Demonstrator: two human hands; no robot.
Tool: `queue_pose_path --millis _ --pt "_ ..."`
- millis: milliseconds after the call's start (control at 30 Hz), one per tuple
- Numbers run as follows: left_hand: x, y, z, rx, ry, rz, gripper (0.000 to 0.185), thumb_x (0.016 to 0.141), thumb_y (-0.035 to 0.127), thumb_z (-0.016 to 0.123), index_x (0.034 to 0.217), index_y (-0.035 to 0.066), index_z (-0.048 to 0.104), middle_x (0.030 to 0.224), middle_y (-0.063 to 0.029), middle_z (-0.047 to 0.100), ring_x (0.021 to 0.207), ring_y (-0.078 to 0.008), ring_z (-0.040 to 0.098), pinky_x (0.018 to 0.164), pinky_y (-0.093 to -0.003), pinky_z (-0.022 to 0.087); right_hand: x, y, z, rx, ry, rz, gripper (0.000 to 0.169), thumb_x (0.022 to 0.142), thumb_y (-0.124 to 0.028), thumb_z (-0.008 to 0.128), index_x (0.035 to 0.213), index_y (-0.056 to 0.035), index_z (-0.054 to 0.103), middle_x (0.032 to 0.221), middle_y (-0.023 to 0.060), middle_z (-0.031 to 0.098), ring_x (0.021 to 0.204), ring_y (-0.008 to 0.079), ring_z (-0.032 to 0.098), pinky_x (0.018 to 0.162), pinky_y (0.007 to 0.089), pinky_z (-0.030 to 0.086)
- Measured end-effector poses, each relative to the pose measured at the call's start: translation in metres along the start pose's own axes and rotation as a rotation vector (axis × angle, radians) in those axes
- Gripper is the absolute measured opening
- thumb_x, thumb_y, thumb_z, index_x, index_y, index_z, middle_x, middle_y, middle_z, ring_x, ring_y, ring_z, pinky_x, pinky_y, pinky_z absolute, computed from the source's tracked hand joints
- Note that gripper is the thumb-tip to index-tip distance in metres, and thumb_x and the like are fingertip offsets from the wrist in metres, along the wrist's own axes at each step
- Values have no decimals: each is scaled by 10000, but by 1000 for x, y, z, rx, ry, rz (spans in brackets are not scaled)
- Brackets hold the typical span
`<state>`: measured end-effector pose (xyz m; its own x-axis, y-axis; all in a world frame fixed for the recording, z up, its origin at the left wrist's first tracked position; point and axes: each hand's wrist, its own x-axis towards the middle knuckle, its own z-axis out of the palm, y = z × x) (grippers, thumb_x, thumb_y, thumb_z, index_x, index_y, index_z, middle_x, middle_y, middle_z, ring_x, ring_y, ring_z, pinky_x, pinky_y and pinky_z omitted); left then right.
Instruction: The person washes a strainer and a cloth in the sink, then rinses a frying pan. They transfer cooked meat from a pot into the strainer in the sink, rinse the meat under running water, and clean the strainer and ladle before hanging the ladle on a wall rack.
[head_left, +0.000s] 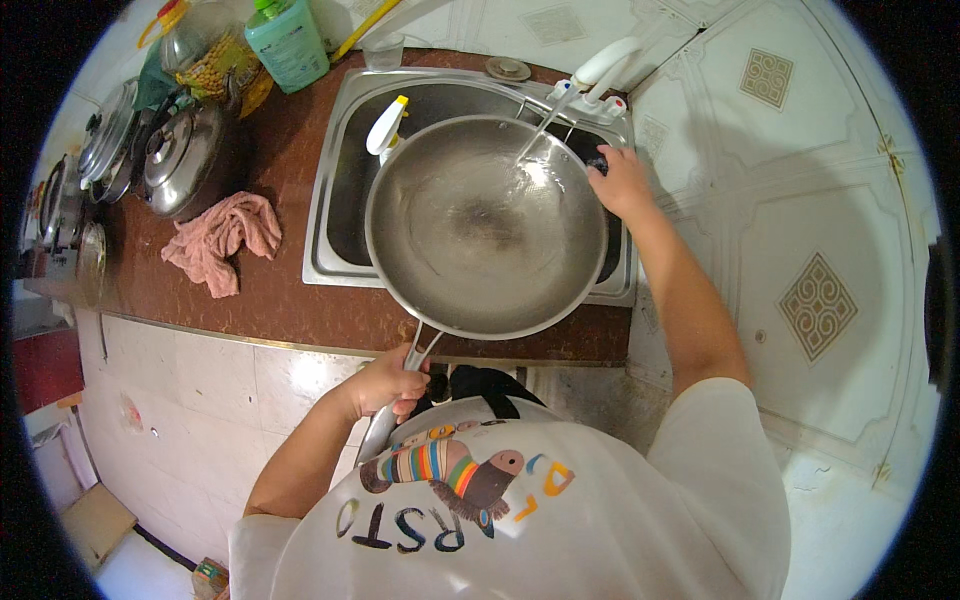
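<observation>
A large stainless steel wok lies over the sink, its inside wet and darker at the middle. My left hand is closed around its long metal handle, close to my shirt. Water runs from the white faucet into the far right part of the wok. At the wok's right rim, my right hand has its fingers around a small dark object, possibly a scouring pad; the fingers partly hide it.
A white spray bottle stands in the sink behind the wok. On the brown countertop lie a pink cloth and a metal kettle. Farther back are a green pump bottle, an oil jug and a clear cup. A tiled wall borders the right.
</observation>
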<state>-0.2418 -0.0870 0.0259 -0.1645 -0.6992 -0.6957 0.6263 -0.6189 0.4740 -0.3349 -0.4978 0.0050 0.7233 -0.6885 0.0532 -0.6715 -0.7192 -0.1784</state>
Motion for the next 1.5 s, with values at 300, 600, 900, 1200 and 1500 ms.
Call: queue_pose_path --millis 300,600,900,1200,1500 --pt "-16 25 11 -76 31 -76 193 758 65 515 895 63 379 546 -9 385 379 -100 367 351 -243 324 -27 -2 24 1008 -562 625 497 783 -120 573 1221 47 407 1190 185 476 1077 283 473 884 370 384" --pt "-80 101 82 -503 30 56 257 797 81 465 1041 9 426 594 2 392 409 -78 394 318 -215 305 -32 20 124 1175 -620 713 481 781 -179 579 1198 4 425 1145 158 509 1053 289 482 855 382 400" --pt "-99 124 134 -186 196 210 370 721 54 520 1041 -8 346 615 -38 427 445 -123 416 412 -243 326 -30 -73 62 1947 -584 495 417 866 -318 502 1178 -45 462 1132 129 532 1024 276 525 879 432 413" --pt "-113 112 139 366 479 212 406 736 -7 476 1106 -4 309 568 -56 444 405 -138 451 365 -256 347 21 -130 51 2091 -942 513 493 884 -415 436 1229 -63 423 1255 119 451 1150 282 429 961 458 322" --pt "-131 103 135 670 604 181 339 762 24 452 1055 -50 299 572 -88 506 457 -156 528 429 -291 433 63 -154 43 2248 -888 221 473 895 -430 390 1204 -77 446 1189 105 512 1103 273 476 933 441 371"
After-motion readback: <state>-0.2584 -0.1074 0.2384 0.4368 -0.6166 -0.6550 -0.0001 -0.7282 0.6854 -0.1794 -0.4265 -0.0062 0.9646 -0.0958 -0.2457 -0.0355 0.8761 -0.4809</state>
